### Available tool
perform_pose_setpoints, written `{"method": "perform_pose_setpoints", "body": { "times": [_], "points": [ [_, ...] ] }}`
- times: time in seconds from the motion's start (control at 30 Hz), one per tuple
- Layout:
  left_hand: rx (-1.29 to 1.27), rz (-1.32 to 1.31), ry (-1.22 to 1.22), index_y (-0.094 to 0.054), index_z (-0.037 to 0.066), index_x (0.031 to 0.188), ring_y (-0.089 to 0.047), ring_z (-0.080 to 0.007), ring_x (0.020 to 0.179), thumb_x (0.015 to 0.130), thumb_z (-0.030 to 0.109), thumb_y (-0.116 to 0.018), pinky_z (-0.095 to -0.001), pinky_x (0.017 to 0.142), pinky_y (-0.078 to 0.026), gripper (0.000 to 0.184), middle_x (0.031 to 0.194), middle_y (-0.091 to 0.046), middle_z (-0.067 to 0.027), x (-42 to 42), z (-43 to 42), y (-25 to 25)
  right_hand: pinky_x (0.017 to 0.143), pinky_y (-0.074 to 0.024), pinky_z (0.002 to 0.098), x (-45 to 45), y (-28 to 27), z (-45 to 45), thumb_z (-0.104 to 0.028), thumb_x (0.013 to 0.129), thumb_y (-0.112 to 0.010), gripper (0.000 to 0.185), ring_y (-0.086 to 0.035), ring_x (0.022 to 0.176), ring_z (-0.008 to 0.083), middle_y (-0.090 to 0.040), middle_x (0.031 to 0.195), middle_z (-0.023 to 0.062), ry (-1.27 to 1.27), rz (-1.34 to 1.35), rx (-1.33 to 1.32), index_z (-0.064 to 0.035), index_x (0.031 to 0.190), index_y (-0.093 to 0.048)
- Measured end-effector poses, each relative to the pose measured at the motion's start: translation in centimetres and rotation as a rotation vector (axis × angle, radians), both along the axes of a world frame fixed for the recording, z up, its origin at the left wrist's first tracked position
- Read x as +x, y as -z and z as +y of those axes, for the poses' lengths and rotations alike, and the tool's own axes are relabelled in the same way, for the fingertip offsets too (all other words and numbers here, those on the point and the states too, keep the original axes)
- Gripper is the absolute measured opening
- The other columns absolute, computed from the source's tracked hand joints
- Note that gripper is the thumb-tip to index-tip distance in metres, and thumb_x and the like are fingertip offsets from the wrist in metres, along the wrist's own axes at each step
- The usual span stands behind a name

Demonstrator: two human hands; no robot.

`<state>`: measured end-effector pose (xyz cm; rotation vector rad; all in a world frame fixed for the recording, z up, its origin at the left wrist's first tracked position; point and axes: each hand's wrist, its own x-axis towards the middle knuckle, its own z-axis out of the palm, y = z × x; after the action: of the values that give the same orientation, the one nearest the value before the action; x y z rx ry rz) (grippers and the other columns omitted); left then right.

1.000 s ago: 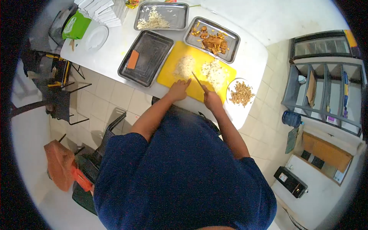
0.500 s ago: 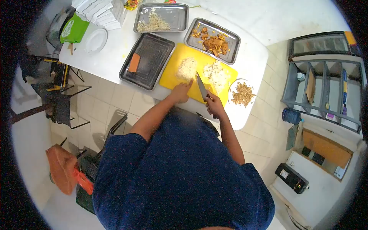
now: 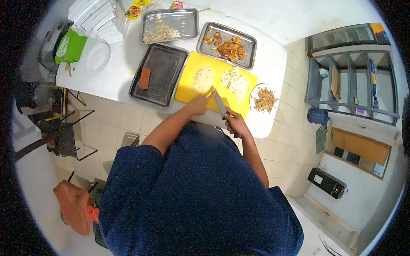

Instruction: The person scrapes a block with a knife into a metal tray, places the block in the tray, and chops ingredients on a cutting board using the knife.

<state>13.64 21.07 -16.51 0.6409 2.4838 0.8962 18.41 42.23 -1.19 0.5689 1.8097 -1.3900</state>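
My right hand [image 3: 235,123] is wrapped round the handle of a knife [image 3: 220,103], whose blade points up and left over the yellow cutting board [image 3: 184,87]. At the blade's tip, my left hand [image 3: 199,103] has a finger stretched out towards it; whether they touch is too small to tell. Just above that finger lies a pale, finely chopped heap [image 3: 203,78]. A second heap of coarser whitish pieces [image 3: 235,82] rests on the right part of the board. Brown strips [image 3: 265,100] fill a white plate at the board's right edge.
Left of the board is a dark tray [image 3: 159,73] holding a reddish-brown block [image 3: 144,78]. Behind stand a metal tray [image 3: 188,19] with pale shreds and another [image 3: 252,41] with brown pieces. A white plate [image 3: 97,57] and green packet [image 3: 71,45] lie far left.
The knife has swung from over the board's middle to my left fingertip, its blade turning more broadside. The camera view has shifted, moving the table slightly left in the picture.
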Motion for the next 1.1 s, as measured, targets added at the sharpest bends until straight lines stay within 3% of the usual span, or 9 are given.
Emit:
{"method": "perform_pose_setpoints", "body": {
  "times": [0.2, 0.3, 0.4, 0.43, 0.63, 0.77, 0.87, 1.03, 1.1],
  "points": [
    [0.221, -0.281, -0.082, 0.002, 0.030, 0.158, -0.064, -0.0426, 0.074, 0.078, 0.005, -0.052, -0.0482, 0.073, -0.051, 0.100, 0.078, -0.063, -0.0285, -2.3, -0.5, -2.0, 0.039, -0.0380, 0.0239, 0.7, -0.7, 0.1, -0.023, 0.101, -0.050, 0.048, -0.044, 0.046, 0.0074, -0.049, 0.067, -0.0002, 0.054, 0.011, 0.044, -0.0195, 0.149, -0.043],
    [0.261, -0.264, -0.098, -0.004, 0.034, 0.158, -0.063, -0.0408, 0.071, 0.078, 0.005, -0.051, -0.0488, 0.069, -0.050, 0.097, 0.075, -0.063, -0.0246, -3.1, -1.2, -4.6, 0.048, -0.0489, 0.0331, 0.7, 1.9, 0.1, -0.026, 0.100, -0.050, 0.046, -0.059, 0.054, 0.0189, -0.061, 0.074, 0.0096, -0.173, 0.269, 0.312, -0.0151, 0.145, -0.048],
    [0.169, -0.113, -0.009, -0.014, 0.034, 0.158, -0.062, -0.0397, 0.070, 0.078, 0.005, -0.052, -0.0484, 0.067, -0.050, 0.093, 0.076, -0.063, -0.0228, -3.0, -2.4, -8.4, 0.067, -0.0548, 0.0440, 0.5, 2.7, -1.6, -0.029, 0.098, -0.051, 0.045, -0.069, 0.077, 0.0340, -0.069, 0.091, 0.0198, -0.469, 0.657, 0.755, -0.0118, 0.140, -0.053],
    [0.160, -0.106, -0.007, -0.023, 0.036, 0.156, -0.063, -0.0386, 0.072, 0.078, 0.007, -0.052, -0.0484, 0.067, -0.050, 0.088, 0.081, -0.065, -0.0215, -3.1, -2.6, -8.3, 0.081, -0.0523, 0.0500, -0.4, -0.4, -3.7, -0.031, 0.096, -0.053, 0.044, -0.066, 0.095, 0.0405, -0.069, 0.103, 0.0220, -0.428, 0.473, 0.768, -0.0102, 0.135, -0.055],
    [0.060, -0.127, 0.007, -0.026, 0.041, 0.153, -0.066, -0.0377, 0.081, 0.080, 0.010, -0.052, -0.0474, 0.071, -0.051, 0.084, 0.088, -0.067, -0.0209, -3.5, -4.5, -6.9, 0.076, -0.0538, 0.0481, -1.7, -0.9, -5.1, -0.030, 0.093, -0.061, 0.041, -0.068, 0.091, 0.0370, -0.070, 0.102, 0.0186, -0.475, 0.571, 0.867, -0.0086, 0.126, -0.055],
    [-0.025, -0.143, -0.010, -0.028, 0.039, 0.154, -0.066, -0.0373, 0.082, 0.079, 0.010, -0.054, -0.0471, 0.073, -0.052, 0.084, 0.092, -0.068, -0.0207, -4.0, -5.6, -5.9, 0.070, -0.0550, 0.0484, -1.9, -3.0, -5.3, -0.027, 0.089, -0.063, 0.041, -0.068, 0.085, 0.0356, -0.069, 0.096, 0.0160, -0.546, 0.589, 0.931, -0.0096, 0.124, -0.052],
    [0.002, -0.122, -0.072, -0.027, 0.038, 0.154, -0.067, -0.0376, 0.083, 0.079, 0.010, -0.054, -0.0473, 0.074, -0.052, 0.084, 0.094, -0.068, -0.0216, -4.6, -6.1, -4.2, 0.073, -0.0540, 0.0475, -1.6, -3.5, -5.3, -0.028, 0.091, -0.064, 0.041, -0.069, 0.089, 0.0353, -0.071, 0.102, 0.0161, -0.520, 0.565, 0.934, -0.0108, 0.127, -0.053],
    [-0.012, -0.202, -0.058, -0.024, 0.038, 0.155, -0.066, -0.0387, 0.081, 0.079, 0.010, -0.054, -0.0490, 0.074, -0.052, 0.086, 0.092, -0.068, -0.0230, -5.4, -6.4, -8.8, 0.070, -0.0540, 0.0474, -1.2, -2.3, -5.5, -0.027, 0.089, -0.065, 0.039, -0.069, 0.086, 0.0357, -0.070, 0.099, 0.0155, -0.461, 0.583, 0.961, -0.0105, 0.122, -0.054],
    [0.082, -0.147, 0.044, -0.023, 0.038, 0.155, -0.066, -0.0385, 0.080, 0.079, 0.010, -0.054, -0.0497, 0.075, -0.052, 0.087, 0.092, -0.067, -0.0237, -5.1, -6.2, -7.8, 0.070, -0.0540, 0.0474, -1.3, -1.9, -5.9, -0.027, 0.089, -0.065, 0.038, -0.069, 0.085, 0.0358, -0.070, 0.098, 0.0157, -0.437, 0.591, 0.961, -0.0102, 0.121, -0.055]
  ]
}}
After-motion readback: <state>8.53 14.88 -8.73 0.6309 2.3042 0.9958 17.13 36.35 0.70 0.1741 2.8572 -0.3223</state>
